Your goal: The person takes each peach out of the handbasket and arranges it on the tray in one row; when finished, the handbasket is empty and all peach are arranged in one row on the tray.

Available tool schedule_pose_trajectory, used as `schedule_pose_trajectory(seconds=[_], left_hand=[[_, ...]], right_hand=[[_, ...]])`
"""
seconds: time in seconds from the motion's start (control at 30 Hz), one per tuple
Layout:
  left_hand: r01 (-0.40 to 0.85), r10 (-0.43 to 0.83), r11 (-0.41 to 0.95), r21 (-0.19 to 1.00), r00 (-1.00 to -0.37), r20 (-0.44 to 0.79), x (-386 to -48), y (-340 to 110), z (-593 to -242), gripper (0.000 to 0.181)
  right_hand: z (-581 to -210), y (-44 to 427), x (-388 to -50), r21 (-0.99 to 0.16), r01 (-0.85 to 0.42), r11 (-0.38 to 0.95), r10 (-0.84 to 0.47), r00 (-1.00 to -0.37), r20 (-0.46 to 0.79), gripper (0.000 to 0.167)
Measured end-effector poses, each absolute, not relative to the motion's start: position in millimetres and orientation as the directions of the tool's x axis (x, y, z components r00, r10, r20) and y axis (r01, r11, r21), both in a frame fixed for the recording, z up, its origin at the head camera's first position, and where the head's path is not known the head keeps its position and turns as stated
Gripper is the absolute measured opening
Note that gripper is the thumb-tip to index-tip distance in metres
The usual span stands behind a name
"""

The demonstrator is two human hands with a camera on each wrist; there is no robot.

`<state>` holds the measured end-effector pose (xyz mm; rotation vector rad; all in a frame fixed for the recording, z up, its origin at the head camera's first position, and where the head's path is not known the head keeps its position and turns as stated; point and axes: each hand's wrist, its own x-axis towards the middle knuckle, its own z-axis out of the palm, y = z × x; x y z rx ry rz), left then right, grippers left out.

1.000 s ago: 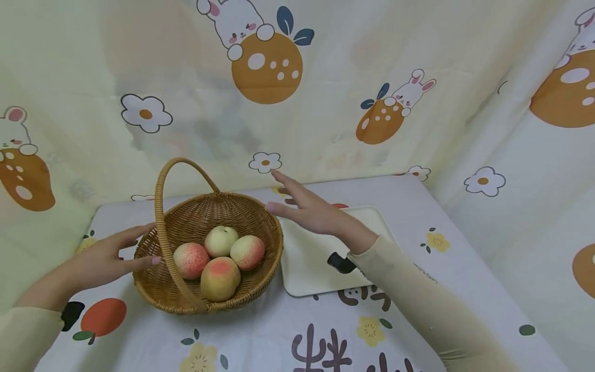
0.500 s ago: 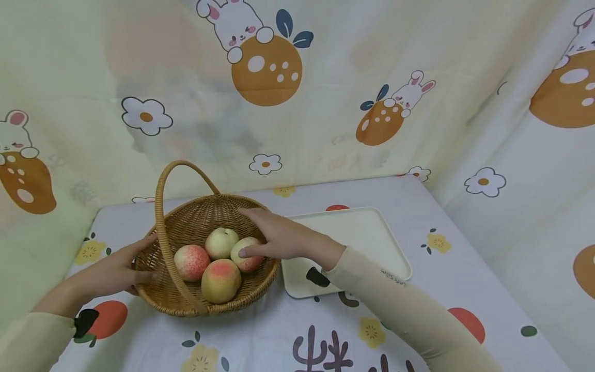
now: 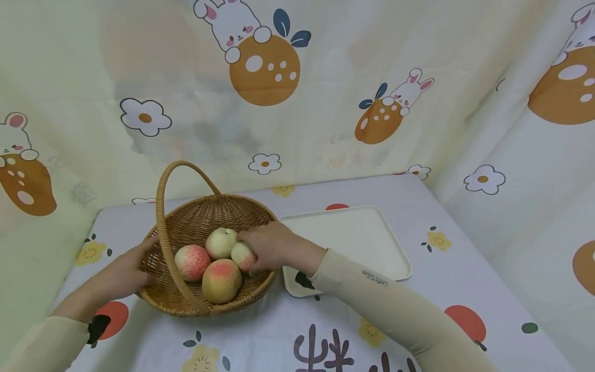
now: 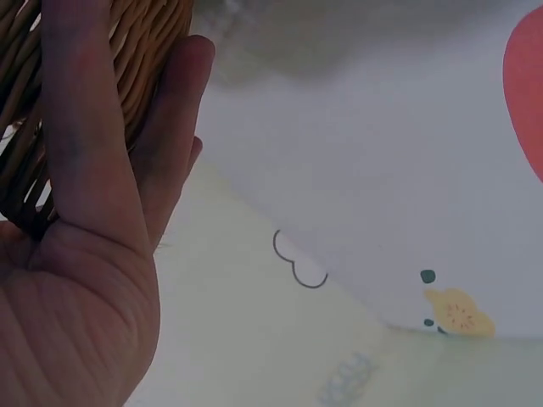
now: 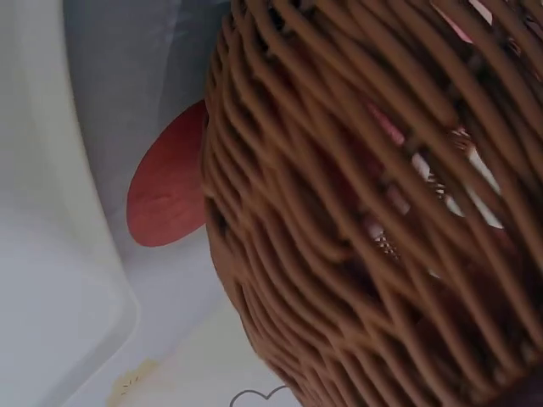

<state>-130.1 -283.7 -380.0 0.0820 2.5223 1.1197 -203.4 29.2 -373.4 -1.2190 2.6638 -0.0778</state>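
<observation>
As the left hand (image 3: 123,271) grips the basket (image 3: 232,209) by its side, the right hand (image 3: 275,248) clasps the rightmost peach (image 3: 243,257)! Three other peaches (image 3: 221,281) sit to its left.

There are four peaches (image 3: 221,281), one wicker basket (image 3: 204,216), one pale tray (image 3: 353,237) and two hands (image 3: 120,272) (image 3: 275,248).

The basket (image 3: 239,213) is woven wicker, ridged and rough, its handle (image 3: 160,206) tightly wrapped with a faint sheen. The peaches (image 3: 221,283) look matt. The tray (image 3: 344,232) looks like smooth plastic. The tablecloth (image 3: 260,336), curtain (image 3: 321,121) and sleeves (image 3: 395,305) are matt cloth, the curtain softly creased.
</observation>
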Motion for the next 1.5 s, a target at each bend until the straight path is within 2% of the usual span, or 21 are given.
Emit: schedule_pose_trajectory(seconds=[0.2, 0.43, 0.53, 0.63, 0.77, 0.93, 1.07, 1.17, 1.33, 1.5], left_hand=[[-0.101, 0.19, 0.684, 0.722, -0.932, -0.31, -128.8, -284.1, -382.5, 0.095], [-0.045, 0.204, 0.712, 0.701, -0.941, -0.268, -126.1, -283.8, -381.4, 0.098], [-0.039, 0.206, 0.711, 0.702, -0.943, -0.26, -125.4, -283.3, -381.3, 0.098], [-0.06, 0.199, 0.7, 0.712, -0.941, -0.274, -124.8, -282.8, -381.2, 0.097], [-0.078, 0.192, 0.689, 0.72, -0.939, -0.285, -124.2, -282.6, -380.3, 0.097], [-0.077, 0.193, 0.692, 0.718, -0.938, -0.287, -123.9, -282.3, -378.9, 0.097], [-0.087, 0.192, 0.687, 0.721, -0.936, -0.295, -124.0, -282.3, -379.3, 0.097], [-0.092, 0.187, 0.691, 0.717, -0.935, -0.3, -124.4, -282.2, -379.8, 0.097], [-0.091, 0.182, 0.704, 0.704, -0.936, -0.302, -125.1, -282.1, -380.4, 0.097], [-0.089, 0.177, 0.71, 0.698, -0.938, -0.299, -124.7, -281.6, -380.3, 0.097]], right_hand=[[-379.2, 23.0, -202.0, -0.041, -0.745, 0.665, -0.743, -0.656, -0.129, 0.058], [-375.8, 28.9, -201.3, -0.109, -0.732, 0.673, -0.739, -0.673, -0.045, 0.062], [-371.7, 36.4, -203.6, -0.24, -0.714, 0.658, -0.73, -0.682, 0.03, 0.061], [-366.4, 46.9, -207.7, -0.458, -0.664, 0.591, -0.714, -0.695, 0.085, 0.058], [-357.8, 63.3, -214.0, -0.741, -0.537, 0.404, -0.697, -0.705, 0.131, 0.051], [-349.7, 86.5, -222.8, -0.921, -0.362, 0.147, -0.672, -0.72, 0.176, 0.052], [-346.2, 106.3, -230.6, -0.963, -0.269, 0.009, -0.632, -0.748, 0.203, 0.057], [-345.0, 121.7, -235.3, -0.971, -0.237, -0.018, -0.593, -0.78, 0.202, 0.061], [-348.6, 145.0, -240.0, -0.973, -0.228, 0.021, -0.545, -0.819, 0.18, 0.072], [-363.3, 158.9, -244.6, -0.959, -0.257, 0.123, -0.496, -0.853, 0.165, 0.071]])
